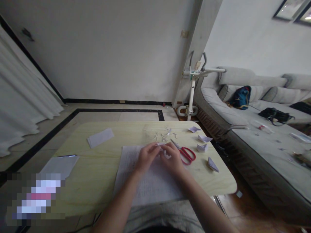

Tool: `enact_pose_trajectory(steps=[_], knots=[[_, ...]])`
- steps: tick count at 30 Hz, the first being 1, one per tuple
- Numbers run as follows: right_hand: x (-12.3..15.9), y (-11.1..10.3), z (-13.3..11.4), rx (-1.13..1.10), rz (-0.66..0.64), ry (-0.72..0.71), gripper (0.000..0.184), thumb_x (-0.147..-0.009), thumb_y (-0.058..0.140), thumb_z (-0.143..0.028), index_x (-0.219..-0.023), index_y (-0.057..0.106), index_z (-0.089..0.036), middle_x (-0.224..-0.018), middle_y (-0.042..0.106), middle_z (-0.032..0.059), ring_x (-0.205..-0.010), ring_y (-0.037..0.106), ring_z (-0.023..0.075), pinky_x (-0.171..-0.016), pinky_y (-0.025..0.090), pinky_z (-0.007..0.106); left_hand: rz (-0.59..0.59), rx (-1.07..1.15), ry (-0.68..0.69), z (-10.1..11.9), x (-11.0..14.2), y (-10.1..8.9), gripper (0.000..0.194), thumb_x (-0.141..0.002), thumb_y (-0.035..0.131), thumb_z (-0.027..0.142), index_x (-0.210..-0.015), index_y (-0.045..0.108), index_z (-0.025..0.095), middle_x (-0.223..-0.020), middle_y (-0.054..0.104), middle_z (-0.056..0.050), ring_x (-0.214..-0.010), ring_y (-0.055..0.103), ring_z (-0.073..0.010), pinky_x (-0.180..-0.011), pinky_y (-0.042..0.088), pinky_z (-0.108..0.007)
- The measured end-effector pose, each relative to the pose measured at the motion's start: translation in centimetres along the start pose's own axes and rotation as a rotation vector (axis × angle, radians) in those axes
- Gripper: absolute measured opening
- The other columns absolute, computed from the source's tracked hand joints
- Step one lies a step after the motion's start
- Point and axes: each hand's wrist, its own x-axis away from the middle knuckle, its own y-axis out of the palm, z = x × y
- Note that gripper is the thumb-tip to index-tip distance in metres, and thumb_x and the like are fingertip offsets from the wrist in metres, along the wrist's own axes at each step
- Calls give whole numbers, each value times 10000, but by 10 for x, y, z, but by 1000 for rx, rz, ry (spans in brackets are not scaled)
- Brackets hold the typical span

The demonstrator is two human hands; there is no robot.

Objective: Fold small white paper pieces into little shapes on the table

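Between the fingertips of my left hand (147, 156) and my right hand (172, 158) is a small piece of white paper (160, 144), mostly covered by the fingers. Both hands are closed on it, close together above a large printed sheet (150, 189) on the table. Just right of my right hand lie red-handled scissors (187, 155), blades pointing away to the left. Thin paper scraps (163, 136) are scattered beyond my fingers. Along the table's right side stand several folded paper boats, among them one near the edge (213, 164) and one farther back (204, 138).
Paper strips (100, 138) lie on the table (97, 181) at the back left. A pen (67, 156) rests on a white sheet (58, 166) at the left edge. A grey sofa (269, 155) with bags runs along the right. White exercise equipment (191, 90) stands behind the table.
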Motion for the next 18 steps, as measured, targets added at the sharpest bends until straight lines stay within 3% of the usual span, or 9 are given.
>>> enact_pose_trajectory(steps=[5,9,18], knots=[[-1,-4,-6,-54,-27,46,360,-772,517,-84,-1071,674,-208,-813,578,37,-709,538,164,-643,453,289,-24,-64,20,-7,-2,-2,367,-776,642,346,-1062,675,119,-1018,739,-96,-889,697,-223,-742,568,-304],[-4,-3,-4,-58,71,108,259,-784,539,-120,-987,680,-197,-770,579,23,-650,519,148,-608,437,275,-18,-194,71,-18,-3,-2,367,-822,590,313,-1133,655,129,-1099,714,-108,-981,676,-222,-830,546,-316],[-9,-3,0,-106,78,235,118,-798,607,-203,-853,707,-174,-767,598,27,-679,534,149,-650,433,270,-86,-305,222,-19,3,0,335,-889,516,272,-1204,565,172,-961,732,-69,-900,685,-179,-813,525,-280]])
